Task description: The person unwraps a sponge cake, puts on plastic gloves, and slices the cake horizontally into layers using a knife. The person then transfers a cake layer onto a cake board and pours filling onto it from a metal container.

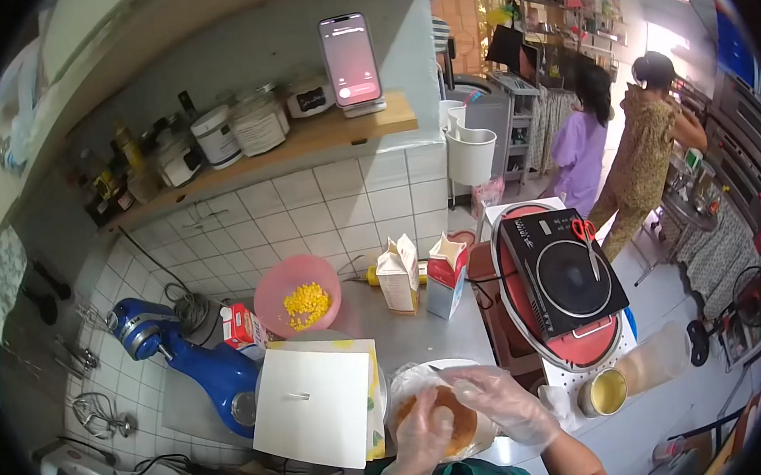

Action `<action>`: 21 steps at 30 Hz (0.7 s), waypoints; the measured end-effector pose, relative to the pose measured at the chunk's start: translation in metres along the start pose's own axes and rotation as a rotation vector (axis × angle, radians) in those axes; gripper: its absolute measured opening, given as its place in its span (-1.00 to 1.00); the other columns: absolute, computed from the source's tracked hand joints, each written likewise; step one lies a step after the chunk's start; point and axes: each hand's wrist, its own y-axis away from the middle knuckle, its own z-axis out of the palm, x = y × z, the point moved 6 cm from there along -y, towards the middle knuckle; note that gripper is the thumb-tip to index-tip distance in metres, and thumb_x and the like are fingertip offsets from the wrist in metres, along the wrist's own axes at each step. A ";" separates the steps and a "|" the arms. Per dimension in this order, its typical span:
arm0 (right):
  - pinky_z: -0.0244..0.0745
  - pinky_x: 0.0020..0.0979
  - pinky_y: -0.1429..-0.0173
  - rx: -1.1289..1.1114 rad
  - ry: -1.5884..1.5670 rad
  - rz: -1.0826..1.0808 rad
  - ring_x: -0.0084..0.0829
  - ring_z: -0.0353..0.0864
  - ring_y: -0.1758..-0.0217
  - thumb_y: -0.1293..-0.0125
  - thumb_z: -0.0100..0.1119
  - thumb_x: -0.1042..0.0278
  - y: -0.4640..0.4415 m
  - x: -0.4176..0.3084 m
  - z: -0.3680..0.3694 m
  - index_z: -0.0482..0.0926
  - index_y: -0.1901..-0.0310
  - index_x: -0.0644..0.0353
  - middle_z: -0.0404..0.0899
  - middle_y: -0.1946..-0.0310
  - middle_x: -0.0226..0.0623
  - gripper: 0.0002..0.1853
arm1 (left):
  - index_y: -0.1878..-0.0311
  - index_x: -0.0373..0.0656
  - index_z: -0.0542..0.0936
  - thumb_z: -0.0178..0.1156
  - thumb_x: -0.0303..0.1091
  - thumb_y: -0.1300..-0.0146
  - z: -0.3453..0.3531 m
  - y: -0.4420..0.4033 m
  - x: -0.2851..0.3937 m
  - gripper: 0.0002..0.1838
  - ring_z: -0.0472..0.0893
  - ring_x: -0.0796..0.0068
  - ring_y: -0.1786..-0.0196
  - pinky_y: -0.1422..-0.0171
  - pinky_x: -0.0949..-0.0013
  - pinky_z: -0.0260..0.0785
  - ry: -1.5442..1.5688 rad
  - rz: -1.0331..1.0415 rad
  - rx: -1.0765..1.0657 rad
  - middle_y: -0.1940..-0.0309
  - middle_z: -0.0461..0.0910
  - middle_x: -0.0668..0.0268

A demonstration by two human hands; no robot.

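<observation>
Both my hands wear clear plastic gloves and are over a round, golden-brown cake (464,426) at the counter's front edge. My left hand (423,430) rests at the cake's left part, its fingers pointing up and away. From the right, my right hand (495,394) reaches across the cake's upper edge with its fingers stretched out. Crumpled clear plastic (411,381) lies around the cake's upper left, over a white plate (442,365). To the left is a white square box lid (315,405).
Behind stand a pink bowl (297,294) with yellow pieces and two cartons (398,276). A blue mixer (210,382) is left. At right are an induction cooker (566,273) with red scissors (585,230) and a yellow-filled cup (603,392). Two people (639,149) stand farther back.
</observation>
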 end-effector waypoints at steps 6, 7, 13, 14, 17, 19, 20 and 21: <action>0.07 -0.36 -0.56 -0.387 -0.220 0.168 -0.38 0.25 -0.49 -0.46 0.13 -0.05 0.002 -0.007 0.086 0.23 -0.46 0.27 0.28 -0.44 -0.23 -0.28 | -0.24 -0.31 0.41 -0.33 0.26 -0.53 -0.050 -0.003 0.045 -0.26 0.55 0.20 -0.23 -0.36 0.20 0.38 0.678 0.086 0.178 -0.16 0.54 0.04; 0.04 -0.36 -0.57 -0.405 -0.278 0.161 -0.39 0.22 -0.51 -0.47 0.12 -0.04 0.000 -0.014 0.097 0.22 -0.46 0.27 0.27 -0.44 -0.23 -0.29 | -0.23 -0.32 0.41 -0.32 0.29 -0.51 -0.060 -0.002 0.054 -0.23 0.57 0.23 -0.19 -0.34 0.21 0.40 0.761 0.047 0.205 -0.15 0.55 0.05; 0.01 -0.33 -0.60 -0.426 -0.479 0.115 -0.36 0.16 -0.55 -0.51 0.08 0.06 -0.007 -0.003 0.106 0.20 -0.46 0.27 0.24 -0.47 -0.23 -0.35 | -0.15 -0.32 0.49 -0.29 0.23 -0.54 -0.074 0.004 0.041 -0.29 0.63 0.41 -0.02 -0.09 0.38 0.52 0.666 -0.004 0.228 -0.03 0.60 0.09; 0.01 -0.32 -0.60 -0.416 -0.510 0.109 -0.35 0.16 -0.55 -0.51 0.08 0.06 -0.004 -0.003 0.105 0.20 -0.46 0.26 0.23 -0.47 -0.22 -0.35 | -0.15 -0.31 0.49 -0.29 0.20 -0.56 -0.070 0.004 0.041 -0.31 0.63 0.43 -0.01 -0.07 0.40 0.53 0.644 0.015 0.220 -0.03 0.59 0.10; 0.03 -0.29 -0.60 -0.373 -0.586 0.107 -0.34 0.16 -0.55 -0.50 0.10 0.06 0.002 0.000 0.101 0.19 -0.46 0.25 0.22 -0.47 -0.21 -0.34 | -0.15 -0.31 0.49 -0.29 0.06 -0.61 -0.064 0.003 0.043 -0.41 0.63 0.44 0.00 -0.07 0.41 0.52 0.519 0.036 0.336 -0.04 0.59 0.11; 0.05 -0.27 -0.60 -0.326 -0.609 0.122 -0.33 0.17 -0.55 -0.49 0.11 0.06 0.008 0.002 0.096 0.19 -0.46 0.24 0.22 -0.47 -0.21 -0.34 | -0.09 -0.29 0.54 -0.33 0.17 -0.58 -0.056 0.002 0.039 -0.32 0.62 0.39 -0.02 -0.11 0.35 0.49 0.458 0.002 0.347 0.00 0.62 0.12; 0.05 -0.27 -0.60 -0.320 -0.615 0.094 -0.33 0.17 -0.54 -0.49 0.11 0.06 0.010 0.005 0.093 0.19 -0.45 0.24 0.23 -0.47 -0.21 -0.35 | -0.06 -0.28 0.56 -0.35 0.23 -0.56 -0.054 0.002 0.038 -0.27 0.61 0.36 -0.03 -0.13 0.31 0.48 0.425 -0.016 0.353 0.03 0.63 0.13; 0.06 -0.27 -0.60 -0.316 -0.621 0.066 -0.33 0.18 -0.54 -0.49 0.11 0.05 0.010 0.009 0.088 0.20 -0.45 0.24 0.23 -0.46 -0.21 -0.35 | -0.08 -0.28 0.55 -0.35 0.22 -0.56 -0.051 0.003 0.039 -0.28 0.61 0.35 -0.05 -0.16 0.31 0.48 0.437 -0.022 0.316 0.00 0.63 0.12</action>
